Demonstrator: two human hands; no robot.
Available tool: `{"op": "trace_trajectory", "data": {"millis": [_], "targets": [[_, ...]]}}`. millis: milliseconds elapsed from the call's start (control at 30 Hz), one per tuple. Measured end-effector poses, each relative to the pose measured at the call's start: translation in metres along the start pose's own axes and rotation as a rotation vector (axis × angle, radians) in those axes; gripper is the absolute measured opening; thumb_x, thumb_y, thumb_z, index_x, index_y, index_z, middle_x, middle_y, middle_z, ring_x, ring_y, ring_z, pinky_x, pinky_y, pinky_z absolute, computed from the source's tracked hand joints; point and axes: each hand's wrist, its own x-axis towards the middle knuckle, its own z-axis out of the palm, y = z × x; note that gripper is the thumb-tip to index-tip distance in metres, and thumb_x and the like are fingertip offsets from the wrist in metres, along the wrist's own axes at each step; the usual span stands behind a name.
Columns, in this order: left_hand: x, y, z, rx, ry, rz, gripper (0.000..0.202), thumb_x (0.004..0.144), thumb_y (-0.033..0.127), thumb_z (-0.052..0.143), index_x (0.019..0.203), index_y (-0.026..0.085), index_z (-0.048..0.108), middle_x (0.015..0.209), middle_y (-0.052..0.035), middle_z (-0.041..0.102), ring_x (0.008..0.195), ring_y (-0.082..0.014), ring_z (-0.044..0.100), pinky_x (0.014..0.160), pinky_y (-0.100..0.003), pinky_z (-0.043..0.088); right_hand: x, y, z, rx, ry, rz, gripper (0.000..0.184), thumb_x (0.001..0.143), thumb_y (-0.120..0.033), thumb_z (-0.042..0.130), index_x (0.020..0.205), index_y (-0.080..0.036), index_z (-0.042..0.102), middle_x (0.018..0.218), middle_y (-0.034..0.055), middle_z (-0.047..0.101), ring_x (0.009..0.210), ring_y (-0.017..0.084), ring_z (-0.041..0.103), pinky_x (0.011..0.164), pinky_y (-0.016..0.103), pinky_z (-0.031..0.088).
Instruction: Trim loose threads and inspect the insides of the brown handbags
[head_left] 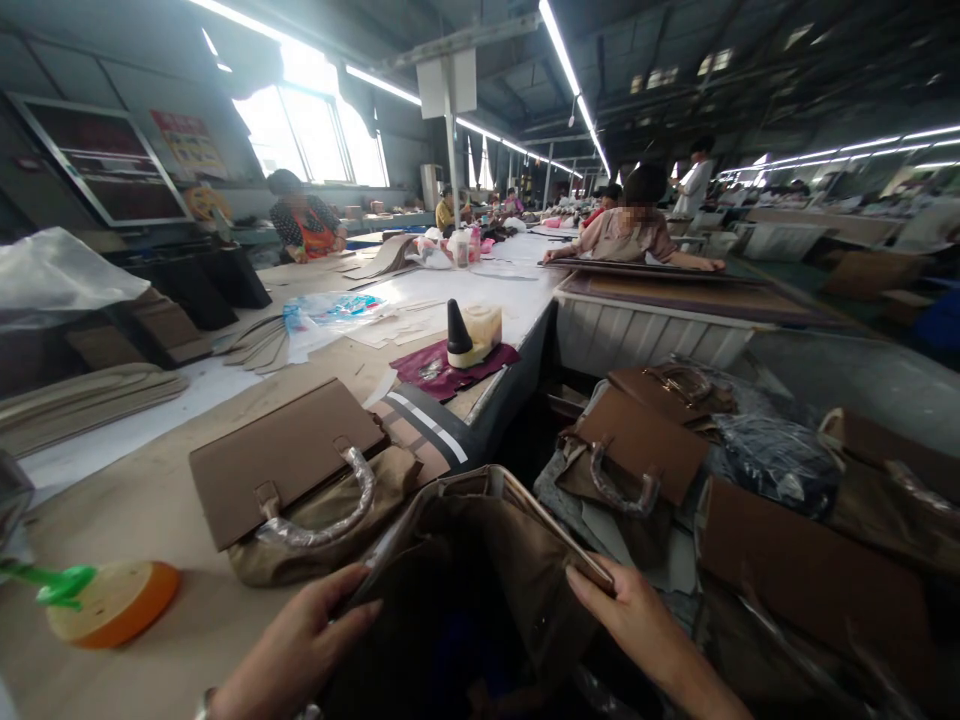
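An open brown handbag (pixel 480 560) sits right in front of me, its dark inside facing up. My left hand (pixel 300 640) grips its left rim, thumb on the edge. My right hand (pixel 637 615) holds the right rim, fingers closed over the gold-coloured edge. Just beyond it on the table lies a second brown handbag (pixel 300 470) with a plastic-wrapped handle.
An orange and cream glue bottle (pixel 105 600) with a green tip lies at the left. A black-tipped bottle (pixel 469 335) stands on a maroon piece further along the table. Several brown bags (pixel 645 440) are piled at the right. Other people work at the far tables.
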Motion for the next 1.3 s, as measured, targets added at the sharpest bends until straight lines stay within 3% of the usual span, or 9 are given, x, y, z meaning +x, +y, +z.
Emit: {"op": "trace_trajectory", "data": {"millis": [100, 200, 333, 467, 600, 800, 1067, 1167, 1300], "targets": [[-0.004, -0.004, -0.013, -0.006, -0.076, -0.027, 0.039, 0.067, 0.048, 0.054, 0.093, 0.020, 0.059, 0.085, 0.0005, 0.066, 0.084, -0.0225, 0.060, 0.074, -0.027, 0.049, -0.016, 0.006, -0.005, 0.094, -0.069, 0.023, 0.034, 0.078, -0.045, 0.047, 0.082, -0.014, 0.060, 0.070, 0.0012, 0.060, 0.071, 0.018, 0.054, 0.064, 0.024, 0.041], [-0.008, -0.009, -0.012, 0.161, -0.081, -0.041, 0.035, 0.068, 0.044, 0.052, 0.091, 0.021, 0.061, 0.086, -0.0005, 0.067, 0.085, -0.0237, 0.060, 0.076, -0.028, 0.049, -0.025, 0.012, -0.005, 0.140, -0.129, 0.060, 0.032, 0.076, -0.045, 0.050, 0.075, -0.014, 0.059, 0.064, -0.0010, 0.054, 0.062, 0.014, 0.047, 0.058, 0.022, 0.037], [-0.010, -0.013, -0.004, 0.542, 0.070, -0.112, 0.045, 0.069, 0.033, 0.049, 0.113, 0.019, 0.053, 0.102, -0.0061, 0.063, 0.098, -0.0266, 0.055, 0.086, -0.034, 0.044, -0.029, 0.019, -0.003, 0.163, -0.188, 0.092, 0.031, 0.075, -0.045, 0.053, 0.070, -0.014, 0.057, 0.058, -0.0032, 0.047, 0.057, 0.010, 0.039, 0.054, 0.021, 0.033], [-0.007, -0.003, 0.005, 0.826, 0.200, 0.040, 0.066, 0.066, 0.012, 0.046, 0.130, 0.024, 0.033, 0.124, -0.0061, 0.048, 0.111, -0.0241, 0.045, 0.096, -0.039, 0.034, -0.028, 0.024, -0.003, 0.188, -0.246, 0.089, 0.031, 0.076, -0.044, 0.052, 0.074, -0.014, 0.058, 0.062, -0.0023, 0.049, 0.059, 0.011, 0.040, 0.056, 0.021, 0.035], [0.005, 0.024, 0.024, 0.826, 0.088, 0.243, 0.058, 0.068, 0.011, 0.049, 0.124, 0.023, 0.040, 0.123, -0.0057, 0.048, 0.112, -0.0226, 0.041, 0.098, -0.039, 0.031, -0.025, 0.028, -0.003, 0.216, -0.255, 0.108, 0.031, 0.075, -0.045, 0.053, 0.075, -0.014, 0.060, 0.062, -0.0014, 0.052, 0.059, 0.011, 0.042, 0.057, 0.022, 0.037], [0.028, 0.053, 0.056, 0.737, -0.014, 0.401, 0.035, 0.071, 0.017, 0.052, 0.106, 0.020, 0.050, 0.109, -0.0052, 0.052, 0.100, -0.0212, 0.044, 0.090, -0.037, 0.034, -0.020, 0.022, -0.006, 0.244, -0.295, 0.175, 0.036, 0.070, -0.051, 0.056, 0.078, -0.017, 0.064, 0.064, 0.0012, 0.057, 0.064, 0.016, 0.050, 0.063, 0.027, 0.042], [0.054, 0.043, 0.070, 0.799, 0.011, 0.413, 0.012, 0.072, 0.021, 0.050, 0.083, 0.019, 0.055, 0.092, -0.0066, 0.051, 0.087, -0.0222, 0.045, 0.075, -0.037, 0.038, -0.015, 0.027, -0.010, 0.261, -0.364, 0.208, 0.038, 0.068, -0.051, 0.058, 0.080, -0.016, 0.066, 0.067, 0.0017, 0.059, 0.067, 0.018, 0.053, 0.064, 0.028, 0.044], [0.051, 0.042, 0.071, 0.811, -0.024, 0.436, 0.014, 0.075, 0.014, 0.041, 0.070, 0.018, 0.053, 0.088, -0.0069, 0.051, 0.082, -0.0203, 0.045, 0.071, -0.035, 0.039, -0.013, 0.029, -0.011, 0.262, -0.372, 0.220, 0.038, 0.068, -0.050, 0.058, 0.084, -0.017, 0.066, 0.068, 0.0022, 0.060, 0.068, 0.019, 0.054, 0.066, 0.030, 0.044], [0.040, 0.041, 0.070, 0.763, -0.134, 0.465, 0.014, 0.074, 0.010, 0.039, 0.070, 0.018, 0.051, 0.083, -0.0047, 0.055, 0.079, -0.0185, 0.046, 0.072, -0.034, 0.039, -0.010, 0.027, -0.013, 0.298, -0.334, 0.238, 0.044, 0.067, -0.051, 0.057, 0.094, -0.016, 0.065, 0.073, 0.0049, 0.063, 0.075, 0.023, 0.056, 0.071, 0.034, 0.044]]}}
